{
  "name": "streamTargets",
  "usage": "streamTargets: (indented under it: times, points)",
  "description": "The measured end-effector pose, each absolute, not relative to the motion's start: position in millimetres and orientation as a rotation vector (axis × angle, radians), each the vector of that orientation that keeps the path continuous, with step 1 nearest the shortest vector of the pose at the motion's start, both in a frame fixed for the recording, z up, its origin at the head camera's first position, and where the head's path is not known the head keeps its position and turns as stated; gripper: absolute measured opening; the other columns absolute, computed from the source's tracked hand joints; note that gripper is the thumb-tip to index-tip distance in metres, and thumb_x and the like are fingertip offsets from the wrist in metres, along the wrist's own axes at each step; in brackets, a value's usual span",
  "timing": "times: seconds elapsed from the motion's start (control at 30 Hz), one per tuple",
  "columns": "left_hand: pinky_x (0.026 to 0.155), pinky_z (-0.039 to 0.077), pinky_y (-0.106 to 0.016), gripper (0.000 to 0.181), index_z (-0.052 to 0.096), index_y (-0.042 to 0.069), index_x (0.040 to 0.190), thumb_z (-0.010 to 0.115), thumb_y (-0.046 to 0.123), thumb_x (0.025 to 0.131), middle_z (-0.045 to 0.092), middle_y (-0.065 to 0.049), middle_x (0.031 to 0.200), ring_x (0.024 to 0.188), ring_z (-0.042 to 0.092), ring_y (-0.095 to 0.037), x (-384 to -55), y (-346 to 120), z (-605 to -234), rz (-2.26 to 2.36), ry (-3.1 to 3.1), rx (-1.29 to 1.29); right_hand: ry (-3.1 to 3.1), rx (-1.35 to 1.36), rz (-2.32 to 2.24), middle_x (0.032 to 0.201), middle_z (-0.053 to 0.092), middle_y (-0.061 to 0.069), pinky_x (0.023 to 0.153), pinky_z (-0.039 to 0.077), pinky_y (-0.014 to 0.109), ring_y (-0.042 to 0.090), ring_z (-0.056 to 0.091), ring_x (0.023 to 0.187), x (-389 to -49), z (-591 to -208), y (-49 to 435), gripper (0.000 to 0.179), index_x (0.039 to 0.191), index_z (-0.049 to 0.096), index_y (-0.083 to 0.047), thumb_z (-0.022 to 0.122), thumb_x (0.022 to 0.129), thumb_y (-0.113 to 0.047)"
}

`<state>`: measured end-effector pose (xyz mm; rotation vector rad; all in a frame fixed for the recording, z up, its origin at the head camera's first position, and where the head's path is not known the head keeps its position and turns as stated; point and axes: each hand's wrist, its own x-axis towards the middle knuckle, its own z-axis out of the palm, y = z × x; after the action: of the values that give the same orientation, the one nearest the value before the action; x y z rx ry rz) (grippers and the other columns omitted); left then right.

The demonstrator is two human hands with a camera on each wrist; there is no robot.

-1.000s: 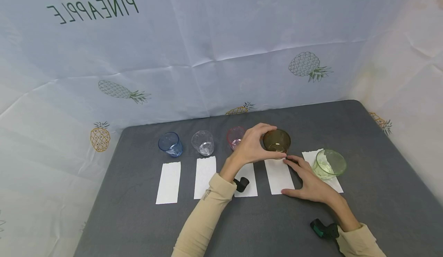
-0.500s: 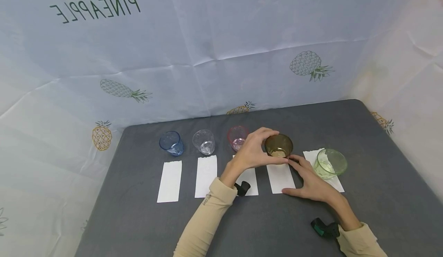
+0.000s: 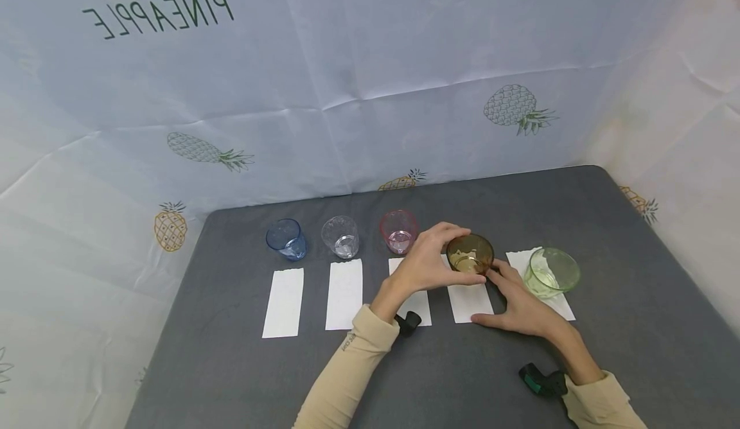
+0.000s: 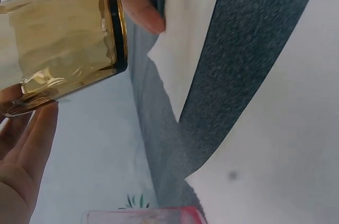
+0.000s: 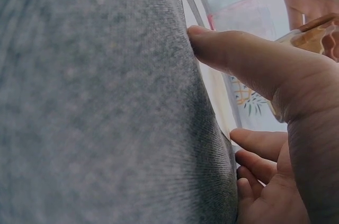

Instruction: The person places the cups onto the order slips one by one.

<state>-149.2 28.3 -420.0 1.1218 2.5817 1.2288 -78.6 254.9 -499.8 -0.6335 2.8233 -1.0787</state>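
My left hand (image 3: 423, 263) holds an amber glass tumbler (image 3: 471, 254) between thumb and fingers, over the far part of a white paper strip (image 3: 471, 304). In the left wrist view the tumbler (image 4: 63, 38) is raised, its base apart from the paper. My right hand (image 3: 520, 306) lies along that strip's right edge, thumb at the near corner and fingers near the far end. In the right wrist view the right thumb (image 5: 238, 54) and fingertips touch the strip's edge. A green tumbler (image 3: 551, 275) stands on another strip (image 3: 520, 260), right of my right hand.
Along the back stand a blue tumbler (image 3: 286, 239), a clear one (image 3: 341, 237) and a pink one (image 3: 399, 232). Paper strips lie in front of the blue (image 3: 283, 304) and clear (image 3: 344, 295) ones; a third (image 3: 419, 307) is partly behind my left hand. Pineapple-print cloth (image 3: 347, 82) hangs behind the grey table.
The left hand has brought the amber tumbler nearer and slightly right, over the paper strip. The right hand has stayed almost still at the strip's edge.
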Motion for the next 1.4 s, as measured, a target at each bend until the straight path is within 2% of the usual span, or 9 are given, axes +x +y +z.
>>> streamTargets:
  times: [0.23,0.7,1.4]
  points:
    - [0.101,0.051,-0.019,0.079,0.060,0.007,0.141,0.091,0.039,0.075,0.062,-0.005,0.135,0.123,0.062,-0.014,-144,30,-426,1.224,2.566,1.100,2.851,-0.672,-1.097,0.143,0.043,0.022,0.101,0.041,0.064,0.044,0.041,0.132,-79,-500,255,0.080,0.136,0.057,0.000,0.092,0.074,-0.037]
    - [0.098,0.052,-0.019,0.078,0.060,0.006,0.141,0.090,0.037,0.076,0.062,-0.004,0.134,0.120,0.062,-0.016,-138,28,-436,1.227,2.566,1.084,2.816,-0.670,-1.128,0.150,0.037,0.027,0.102,0.038,0.070,0.050,0.035,0.138,-79,-500,255,0.090,0.145,0.049,0.004,0.091,0.075,-0.034]
    - [0.094,0.052,-0.014,0.079,0.059,0.005,0.142,0.088,0.040,0.078,0.062,-0.005,0.134,0.117,0.065,-0.019,-134,33,-444,1.130,2.616,1.105,2.795,-0.634,-1.115,0.151,0.035,0.027,0.102,0.039,0.070,0.050,0.034,0.138,-78,-499,256,0.087,0.143,0.050,0.007,0.089,0.078,-0.036]
